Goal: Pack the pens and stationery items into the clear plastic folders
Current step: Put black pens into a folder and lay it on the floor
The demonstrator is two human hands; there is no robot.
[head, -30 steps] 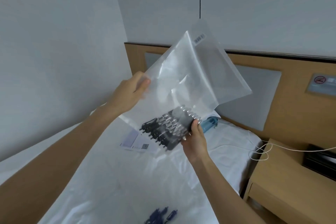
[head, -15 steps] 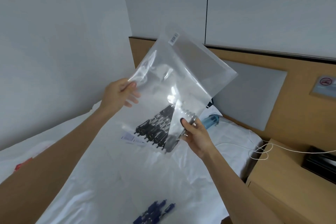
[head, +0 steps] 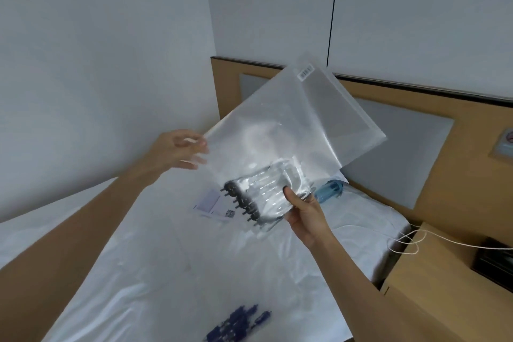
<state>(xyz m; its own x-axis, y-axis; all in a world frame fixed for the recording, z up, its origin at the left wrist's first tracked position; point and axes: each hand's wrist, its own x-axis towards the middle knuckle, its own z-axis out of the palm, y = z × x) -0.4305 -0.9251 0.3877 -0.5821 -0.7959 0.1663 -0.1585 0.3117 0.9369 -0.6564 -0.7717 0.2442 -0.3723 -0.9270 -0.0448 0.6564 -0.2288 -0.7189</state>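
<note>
Pinched between thumb and fingers of the right hand, the lower corner of a large clear plastic folder is held up above the bed, tilted, its far corner toward the headboard. The thumb lies on the near face of the plastic, over a row of black pens that sit inside the folder at its low end, side by side, their tips pointing left. Glare on the plastic hides parts of the pens. The left hand is at the folder's left edge with fingers spread and loosely bent; motion blur makes it impossible to tell whether it touches or grips the plastic.

Below lies the white bed sheet, wrinkled, filling the lower middle of the view. A wooden headboard with grey padded panels runs behind the bed, and a light wooden bedside table stands at the right with a thin white cable looped over its edge. On the sheet beyond the folder rests a white printed paper slip with a QR code, and a translucent blue bottle lies just right of the held hand. Near the bottom edge, a cluster of dark blue pens lies on the sheet, well apart from the folder.
</note>
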